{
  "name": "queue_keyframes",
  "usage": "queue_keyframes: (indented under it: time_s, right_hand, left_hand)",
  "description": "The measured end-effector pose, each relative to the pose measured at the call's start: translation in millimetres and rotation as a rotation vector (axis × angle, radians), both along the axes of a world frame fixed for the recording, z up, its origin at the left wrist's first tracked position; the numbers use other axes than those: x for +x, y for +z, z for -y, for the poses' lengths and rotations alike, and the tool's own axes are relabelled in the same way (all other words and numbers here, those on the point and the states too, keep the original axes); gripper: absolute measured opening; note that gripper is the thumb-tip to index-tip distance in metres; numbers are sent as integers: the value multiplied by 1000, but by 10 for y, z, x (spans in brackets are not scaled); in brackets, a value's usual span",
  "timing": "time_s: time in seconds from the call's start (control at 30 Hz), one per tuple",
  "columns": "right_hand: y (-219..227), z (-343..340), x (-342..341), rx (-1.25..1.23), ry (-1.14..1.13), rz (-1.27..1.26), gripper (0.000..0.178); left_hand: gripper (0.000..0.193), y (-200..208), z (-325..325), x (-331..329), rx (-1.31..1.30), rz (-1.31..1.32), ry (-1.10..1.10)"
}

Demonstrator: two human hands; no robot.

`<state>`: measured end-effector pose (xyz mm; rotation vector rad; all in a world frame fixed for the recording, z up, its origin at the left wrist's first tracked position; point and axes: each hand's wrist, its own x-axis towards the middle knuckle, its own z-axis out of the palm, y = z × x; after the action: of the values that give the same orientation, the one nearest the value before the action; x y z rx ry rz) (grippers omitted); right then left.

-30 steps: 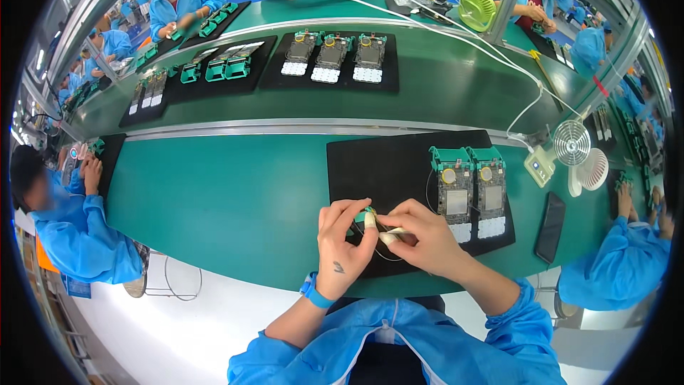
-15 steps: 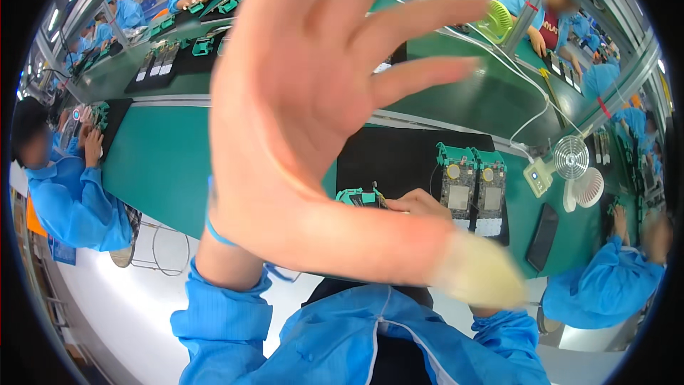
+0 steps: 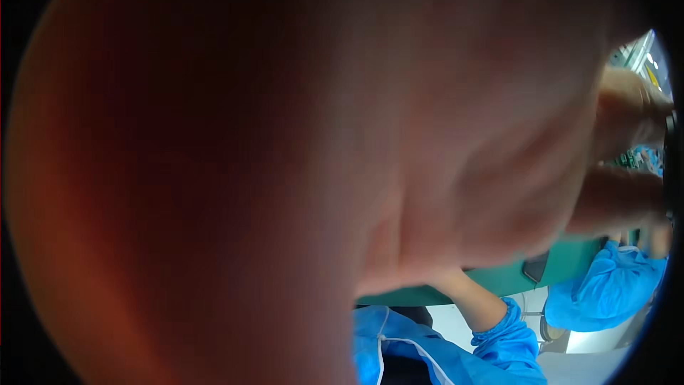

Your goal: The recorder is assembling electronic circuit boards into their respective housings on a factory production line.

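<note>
Head camera, close to left hand (image 3: 456, 171), seemingly being reached for; right hand hidden, neither grip tellable; next move likely calls for unblocking view.

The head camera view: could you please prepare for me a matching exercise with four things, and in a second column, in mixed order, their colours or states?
1. Left hand
2. Smartphone
3. Tabletop
4. Wearer's jacket

A. Green
B. Blue and white, at the lower edge
C. Blurred, covering most of the picture
D. Black, only partly showing

Pairs: 1-C, 2-D, 3-A, 4-B
</note>
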<state>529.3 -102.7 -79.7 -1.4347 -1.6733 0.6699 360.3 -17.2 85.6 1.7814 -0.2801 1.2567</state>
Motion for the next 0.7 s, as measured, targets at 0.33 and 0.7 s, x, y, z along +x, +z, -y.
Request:
queue_keyframes:
  time_s: [0.33,0.7]
  right_hand:
    - [-120,-384,283,-31,43,69,31]
    - [-449,-1438,774,158,90,181,24]
  left_hand:
    - [119,-122,-440,144,-77,56,-108]
    - [114,-237,-1356,348,-192,86,-137]
